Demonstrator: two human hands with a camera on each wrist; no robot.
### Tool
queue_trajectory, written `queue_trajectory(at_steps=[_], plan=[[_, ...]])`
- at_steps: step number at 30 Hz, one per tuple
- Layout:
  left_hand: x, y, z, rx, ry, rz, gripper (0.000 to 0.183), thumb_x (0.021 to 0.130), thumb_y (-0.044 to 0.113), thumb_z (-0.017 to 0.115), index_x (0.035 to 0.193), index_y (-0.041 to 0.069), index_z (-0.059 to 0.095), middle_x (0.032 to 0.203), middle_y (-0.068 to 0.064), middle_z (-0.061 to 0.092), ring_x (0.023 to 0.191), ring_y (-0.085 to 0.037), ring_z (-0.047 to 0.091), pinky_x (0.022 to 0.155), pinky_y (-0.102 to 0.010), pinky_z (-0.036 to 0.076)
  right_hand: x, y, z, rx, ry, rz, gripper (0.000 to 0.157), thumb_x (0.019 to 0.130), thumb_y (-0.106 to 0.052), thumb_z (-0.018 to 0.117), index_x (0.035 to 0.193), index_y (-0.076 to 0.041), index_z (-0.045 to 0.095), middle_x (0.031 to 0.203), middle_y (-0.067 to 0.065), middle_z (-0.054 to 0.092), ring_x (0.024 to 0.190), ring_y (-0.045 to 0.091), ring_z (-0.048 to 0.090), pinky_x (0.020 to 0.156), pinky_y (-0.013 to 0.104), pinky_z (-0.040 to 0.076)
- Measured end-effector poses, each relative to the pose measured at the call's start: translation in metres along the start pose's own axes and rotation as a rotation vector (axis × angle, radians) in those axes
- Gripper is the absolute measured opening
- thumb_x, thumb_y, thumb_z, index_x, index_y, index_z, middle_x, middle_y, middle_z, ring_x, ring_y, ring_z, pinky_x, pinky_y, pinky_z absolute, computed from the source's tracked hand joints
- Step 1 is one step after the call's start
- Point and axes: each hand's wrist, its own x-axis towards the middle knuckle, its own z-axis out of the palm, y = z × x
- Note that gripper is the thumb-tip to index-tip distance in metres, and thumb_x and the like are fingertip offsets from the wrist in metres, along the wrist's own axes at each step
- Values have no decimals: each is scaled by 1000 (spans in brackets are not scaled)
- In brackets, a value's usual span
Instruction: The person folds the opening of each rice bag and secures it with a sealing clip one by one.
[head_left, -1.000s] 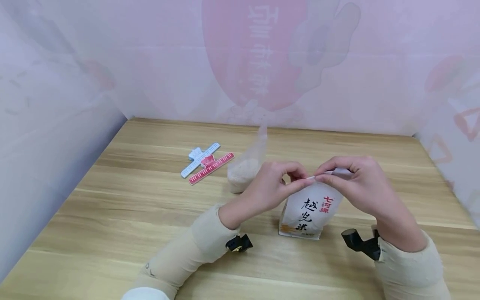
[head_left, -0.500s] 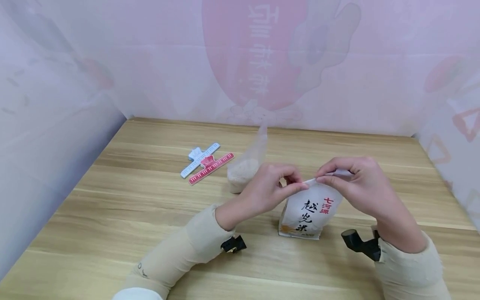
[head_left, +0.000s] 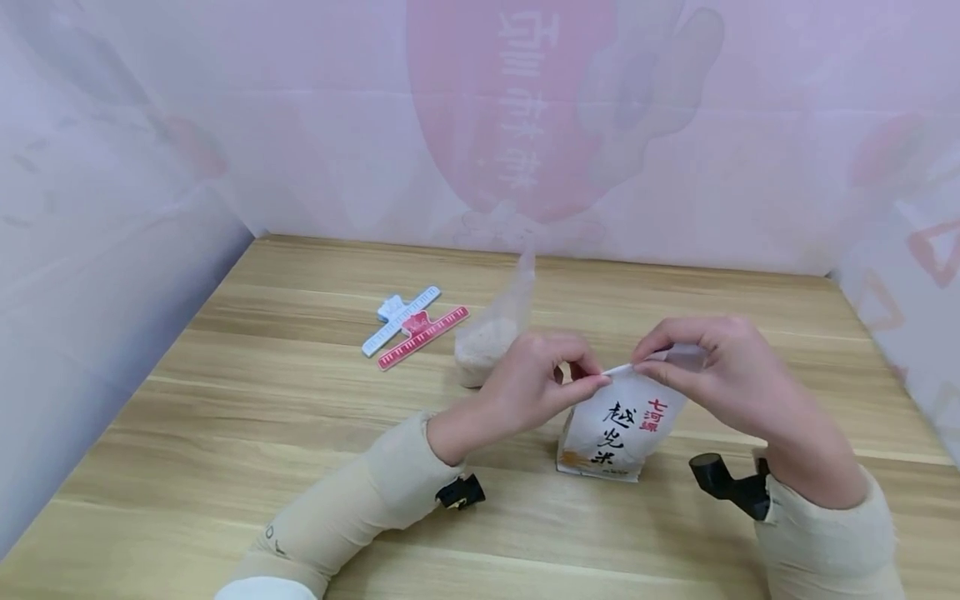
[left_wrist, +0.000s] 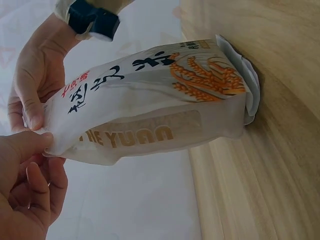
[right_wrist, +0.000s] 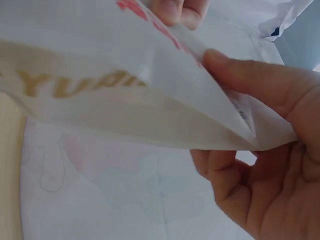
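Note:
A white paper rice bag (head_left: pixel 618 433) with black and red lettering stands upright on the table, its top edge pinched flat. My left hand (head_left: pixel 536 379) pinches the left end of that edge between thumb and fingers. Further right along it, my right hand (head_left: pixel 723 371) pinches the same edge. In the left wrist view the bag (left_wrist: pixel 150 95) shows orange grain ears on its front and "YUAN" on its folded-in side. The right wrist view shows my right thumb (right_wrist: pixel 250 80) on one face of the bag and the fingers on the other.
Behind my left hand stands a clear plastic bag (head_left: pixel 483 346) of pale grains with a twisted, upright top. To its left, a red clip (head_left: pixel 423 337) lies across a blue clip (head_left: pixel 397 317) on the wooden table (head_left: pixel 262 400). Printed cloth walls (head_left: pixel 315 125) enclose the table.
My left hand has slid left and slightly down along the bag's top edge, apart from the right hand. The right hand keeps its pinch and has shifted only slightly.

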Motion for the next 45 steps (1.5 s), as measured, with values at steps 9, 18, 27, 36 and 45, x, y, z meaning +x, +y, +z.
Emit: queue_trajectory(at_steps=[9,18,27,36,45], plan=[[-1,-3,3,-15,32,64,14,88,4,72,75,7,69,74,-2,69,70,-6,60,58,-10,47,9,2,-1,39,-137,-4,17,80,-5,80,88,-20,77,88,-8,76,77,-3,64,65,19,54],[-3,-6,6,-35,24,115,18,88,1,69,72,8,63,75,-1,61,74,-7,57,57,-12,44,3,7,13,111,-23,-75,24,75,7,80,84,-15,78,79,-6,73,71,-1,60,60,15,49],[-8,-9,4,103,51,144,11,90,7,71,81,9,66,79,1,64,77,-9,57,67,-15,49,5,8,13,135,-2,-140,28,73,12,78,84,-14,77,76,-6,71,69,0,57,59,14,48],[-20,-11,-11,116,-36,39,6,90,9,72,85,11,69,81,3,68,80,-10,60,75,-15,50,3,8,12,122,-5,-96,27,75,10,78,85,-15,77,77,-6,71,69,0,57,58,15,48],[-67,-23,-73,40,-356,-232,24,92,24,72,115,17,70,114,5,70,95,-11,60,70,-22,52,5,3,15,131,-18,-88,24,76,7,79,86,-16,78,77,-7,71,68,0,56,56,15,46]])
